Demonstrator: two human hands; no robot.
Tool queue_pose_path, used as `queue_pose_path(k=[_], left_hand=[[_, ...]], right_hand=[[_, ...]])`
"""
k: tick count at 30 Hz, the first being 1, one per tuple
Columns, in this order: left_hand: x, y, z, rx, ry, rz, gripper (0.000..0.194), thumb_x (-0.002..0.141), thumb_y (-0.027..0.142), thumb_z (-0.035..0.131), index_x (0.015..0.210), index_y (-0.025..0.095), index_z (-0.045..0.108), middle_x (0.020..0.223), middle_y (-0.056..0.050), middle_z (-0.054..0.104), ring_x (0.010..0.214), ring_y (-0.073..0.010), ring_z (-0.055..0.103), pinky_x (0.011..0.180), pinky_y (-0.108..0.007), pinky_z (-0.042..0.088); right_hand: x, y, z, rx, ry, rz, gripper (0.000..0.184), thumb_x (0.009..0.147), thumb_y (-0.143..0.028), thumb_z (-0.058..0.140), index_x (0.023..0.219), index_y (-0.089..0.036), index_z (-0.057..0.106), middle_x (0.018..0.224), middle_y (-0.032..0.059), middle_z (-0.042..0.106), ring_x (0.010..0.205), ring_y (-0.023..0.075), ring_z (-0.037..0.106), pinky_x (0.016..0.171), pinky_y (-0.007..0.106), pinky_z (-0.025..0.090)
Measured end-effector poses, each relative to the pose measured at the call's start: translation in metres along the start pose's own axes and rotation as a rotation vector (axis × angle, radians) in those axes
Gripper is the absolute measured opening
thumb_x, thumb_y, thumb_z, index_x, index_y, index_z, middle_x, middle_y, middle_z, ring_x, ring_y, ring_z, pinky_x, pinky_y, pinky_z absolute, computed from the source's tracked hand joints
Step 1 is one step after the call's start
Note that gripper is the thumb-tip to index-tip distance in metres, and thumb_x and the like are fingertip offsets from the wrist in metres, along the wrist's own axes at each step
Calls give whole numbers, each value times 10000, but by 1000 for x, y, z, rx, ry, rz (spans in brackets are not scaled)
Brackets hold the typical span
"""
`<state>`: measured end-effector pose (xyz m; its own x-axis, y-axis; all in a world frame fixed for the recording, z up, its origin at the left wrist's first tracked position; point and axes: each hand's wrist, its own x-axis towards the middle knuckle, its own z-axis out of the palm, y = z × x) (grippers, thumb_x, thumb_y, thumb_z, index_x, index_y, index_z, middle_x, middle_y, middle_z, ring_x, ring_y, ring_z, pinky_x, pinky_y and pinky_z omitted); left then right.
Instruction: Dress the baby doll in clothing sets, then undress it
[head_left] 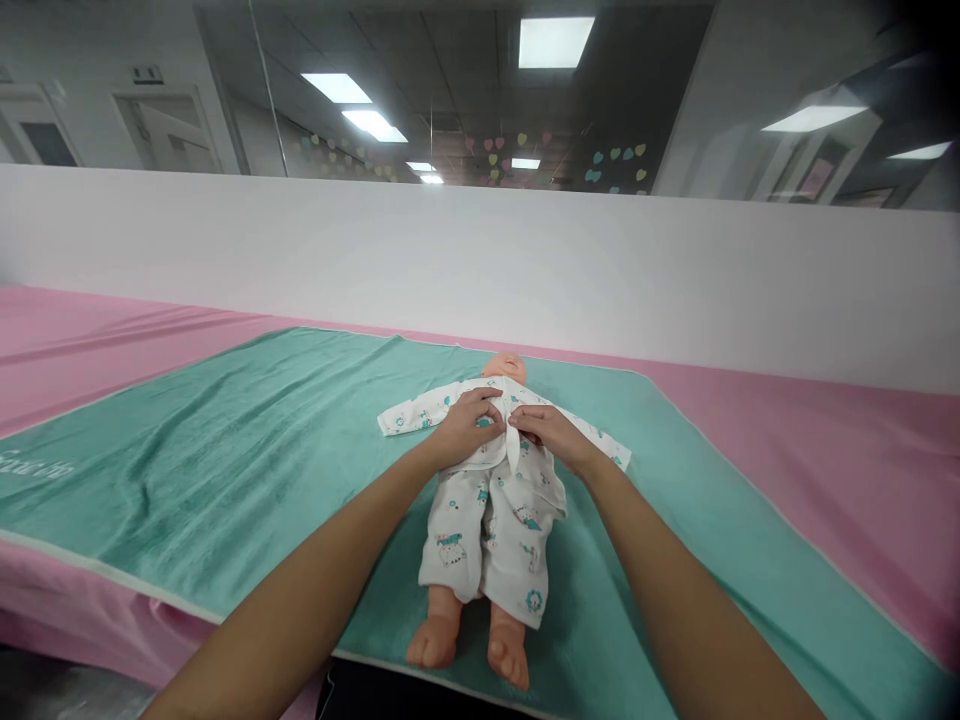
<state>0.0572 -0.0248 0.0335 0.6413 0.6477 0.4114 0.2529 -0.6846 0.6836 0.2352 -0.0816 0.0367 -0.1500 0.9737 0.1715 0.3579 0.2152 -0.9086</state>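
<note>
A baby doll (433, 640) lies on its back with its feet towards me. It is dressed in a white baby shirt (420, 408) and matching trousers (454, 530), both with a teal and grey animal print. My left hand (472, 425) rests on the chest with curled fingers, pinching the shirt's front near the middle. Opposite it, my right hand (551, 430) has its fingertips closed on the front edge of the shirt. A narrow white cloth strip (513, 450) hangs down between the hands. My fingers partly hide the shirt's front; both sleeves spread outwards.
Under the doll spreads a teal towel (247, 450) with some wrinkles on the left. Beneath that is a pink cover (817, 450). A low white wall (480, 270) stands behind, with a mirror or glass pane (465, 90) above it. The near edge runs just below the doll's feet.
</note>
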Motion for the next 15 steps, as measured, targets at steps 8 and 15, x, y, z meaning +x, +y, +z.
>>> queue_pose_path(k=[8, 15], left_hand=[[0, 1, 2, 21, 26, -3, 178, 795, 314, 515, 681, 211, 602, 1319, -8, 448, 1234, -246, 385, 1070, -410, 273], [1, 1, 4, -66, 66, -50, 127, 760, 286, 553, 679, 213, 619, 1313, -4, 458, 1218, -241, 412, 1047, -384, 313]], right_hand=[[0, 0, 0, 89, 22, -4, 306, 784, -397, 516, 588, -169, 461, 577, -40, 339, 536, 88, 266, 520, 256, 179], [2, 3, 1, 95, 36, -1, 323, 769, -411, 527, 571, -172, 438, 548, -47, 326, 522, 87, 257, 515, 261, 164]])
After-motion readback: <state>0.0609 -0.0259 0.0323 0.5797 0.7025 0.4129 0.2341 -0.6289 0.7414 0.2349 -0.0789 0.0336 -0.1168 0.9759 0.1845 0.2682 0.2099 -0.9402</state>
